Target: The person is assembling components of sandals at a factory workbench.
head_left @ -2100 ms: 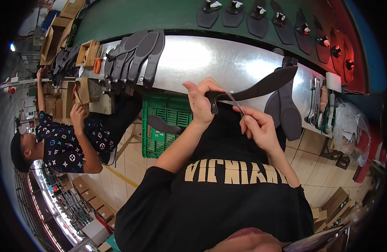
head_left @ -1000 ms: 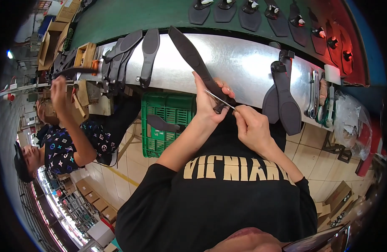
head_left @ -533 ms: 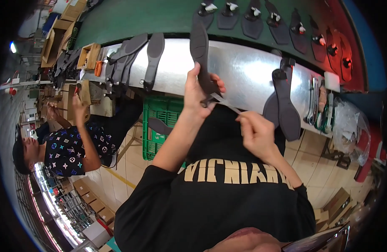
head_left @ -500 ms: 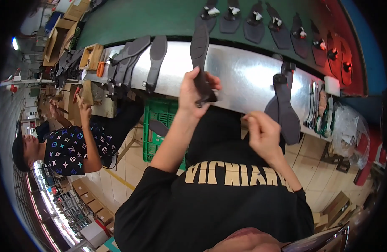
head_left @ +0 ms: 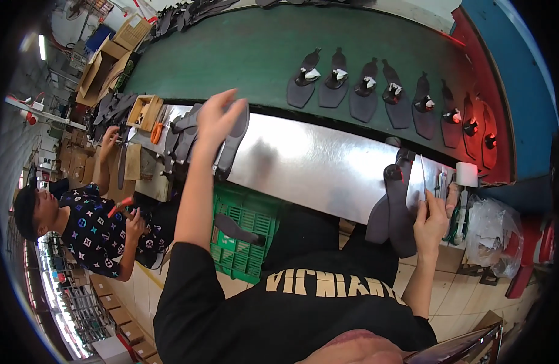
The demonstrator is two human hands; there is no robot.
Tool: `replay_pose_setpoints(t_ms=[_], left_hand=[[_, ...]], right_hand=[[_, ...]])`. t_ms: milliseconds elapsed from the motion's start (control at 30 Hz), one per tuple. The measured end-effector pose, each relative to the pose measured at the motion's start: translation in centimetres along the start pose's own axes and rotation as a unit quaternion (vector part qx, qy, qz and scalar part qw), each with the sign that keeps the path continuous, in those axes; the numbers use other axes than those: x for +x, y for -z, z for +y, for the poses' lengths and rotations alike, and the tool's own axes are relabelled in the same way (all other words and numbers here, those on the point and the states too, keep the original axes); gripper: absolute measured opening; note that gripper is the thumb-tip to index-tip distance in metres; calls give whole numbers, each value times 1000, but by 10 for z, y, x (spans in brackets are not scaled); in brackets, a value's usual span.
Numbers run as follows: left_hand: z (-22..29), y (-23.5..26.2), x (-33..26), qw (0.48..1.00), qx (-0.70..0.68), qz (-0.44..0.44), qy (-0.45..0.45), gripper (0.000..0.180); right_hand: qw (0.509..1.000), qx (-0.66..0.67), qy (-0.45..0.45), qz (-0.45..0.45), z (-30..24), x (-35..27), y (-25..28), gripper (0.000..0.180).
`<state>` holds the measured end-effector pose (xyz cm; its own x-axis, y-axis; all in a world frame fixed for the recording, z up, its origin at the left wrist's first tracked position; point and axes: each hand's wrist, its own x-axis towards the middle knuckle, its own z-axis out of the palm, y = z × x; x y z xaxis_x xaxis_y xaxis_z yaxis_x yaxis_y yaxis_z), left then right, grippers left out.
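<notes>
My left hand (head_left: 217, 121) is over the left part of the metal worktop, its fingers apart and nothing seen in them. Right beside it, partly under the hand and forearm, lie black shoe soles (head_left: 234, 144). My right hand (head_left: 432, 221) is closed on a thin metal tool (head_left: 423, 175), whose tip points away from me; its exact kind is too fine to tell. Just left of that hand, two black sandal soles with a strap piece (head_left: 393, 200) lie crossed, overhanging the worktop's near edge.
Strapped black sandals (head_left: 362, 100) stand in a row on the green belt (head_left: 243, 54). Scissors (head_left: 464, 212) and a plastic bag (head_left: 495, 230) are at the right. A green crate (head_left: 249, 267) holds a sole. At left, a co-worker (head_left: 88, 230) grips a red-handled hammer (head_left: 120, 207).
My left hand has let go of the black sole and moved left to the other soles. My right hand moved right and took up the thin tool. The view has shifted.
</notes>
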<state>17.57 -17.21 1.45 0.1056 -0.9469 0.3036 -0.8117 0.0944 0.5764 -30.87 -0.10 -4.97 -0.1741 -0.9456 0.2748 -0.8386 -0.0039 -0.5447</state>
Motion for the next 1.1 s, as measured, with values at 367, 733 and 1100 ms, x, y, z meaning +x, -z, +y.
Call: replay_pose_setpoints(t_ms=[367, 733, 1100], left_hand=[[12, -217, 76, 992, 113, 58, 14, 44], [119, -91, -40, 898, -437, -7, 49, 26], [139, -58, -177, 726, -619, -265, 141, 25]], right_hand=[[999, -43, -8, 5, -2, 6, -12, 45], [879, 472, -47, -42, -45, 5, -1, 26], [624, 762, -41, -166, -112, 10, -6, 31]])
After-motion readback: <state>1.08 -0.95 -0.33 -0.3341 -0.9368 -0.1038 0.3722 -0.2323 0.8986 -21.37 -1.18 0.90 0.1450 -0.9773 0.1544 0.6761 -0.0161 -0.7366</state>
